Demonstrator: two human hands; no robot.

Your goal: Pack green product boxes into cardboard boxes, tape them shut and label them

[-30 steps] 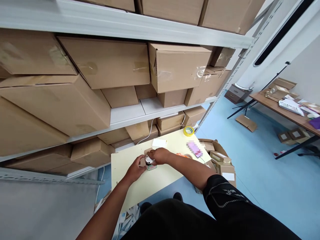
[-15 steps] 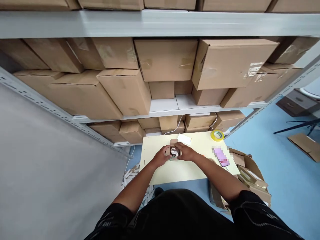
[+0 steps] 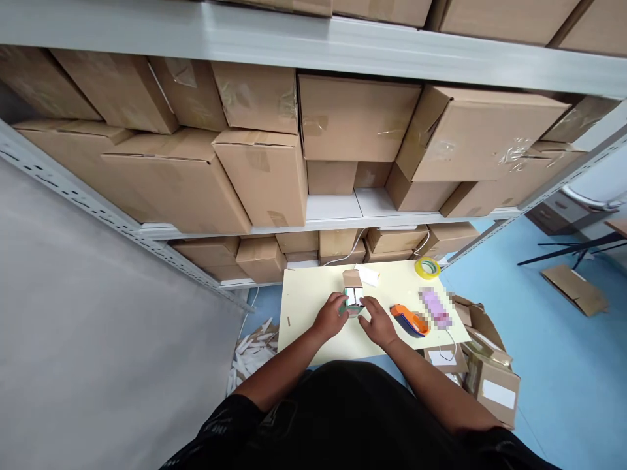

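Observation:
A small cardboard box stands on the pale yellow table, its brown lid flap raised at the back. Two white inner flaps lie folded over its opening, hiding what is inside. My left hand grips the box's left side, thumb in front and fingers near the white flap. On the right side, my right hand holds the box between thumb and fingertips, the index finger by the flap edge. An orange and blue tape dispenser lies to the right of my right hand.
A yellow tape roll, a blurred purple item and a white paper lie on the table. Shelves of cardboard boxes rise behind. Opened cartons stand on the floor at right, white scraps at left.
The round shiny object in the box is now hidden beneath white flaps. Both hands and the box appear slightly further right as the view turned. The tape dispenser has come into clear sight.

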